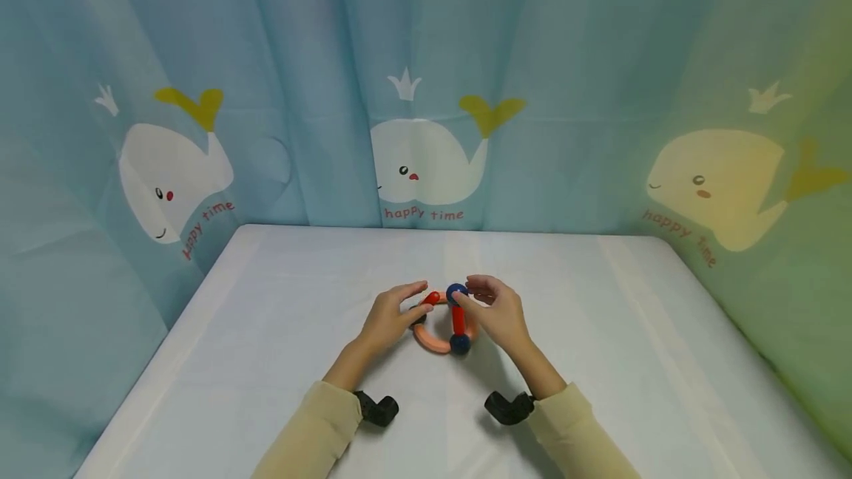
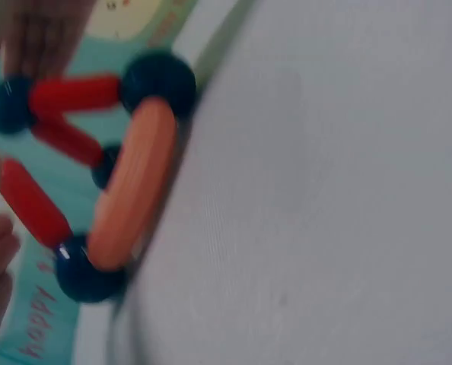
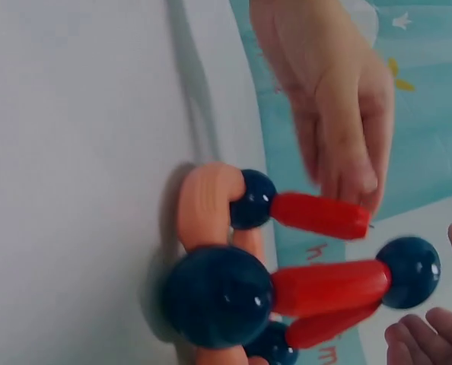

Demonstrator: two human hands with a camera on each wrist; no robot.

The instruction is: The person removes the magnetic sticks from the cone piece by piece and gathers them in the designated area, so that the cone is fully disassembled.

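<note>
A toy frame of magnetic rods and balls stands on the white table (image 1: 286,390). Curved orange rods (image 1: 431,343) form its ring base, joined by dark blue balls (image 3: 220,296). Two red rods (image 3: 331,287) rise from the base and meet at a top blue ball (image 1: 457,293). A third red rod (image 2: 33,202) slants up from another base ball, its tip free of any ball. My left hand (image 1: 393,314) is beside that tip, fingers extended. Around the top ball, my right hand (image 1: 501,314) has thumb and fingers spread, with gaps showing in the right wrist view.
A blue curtain (image 1: 319,58) printed with white whales hangs behind the table and along both sides. Black wrist cameras (image 1: 378,409) sit at both cuffs, low over the tabletop.
</note>
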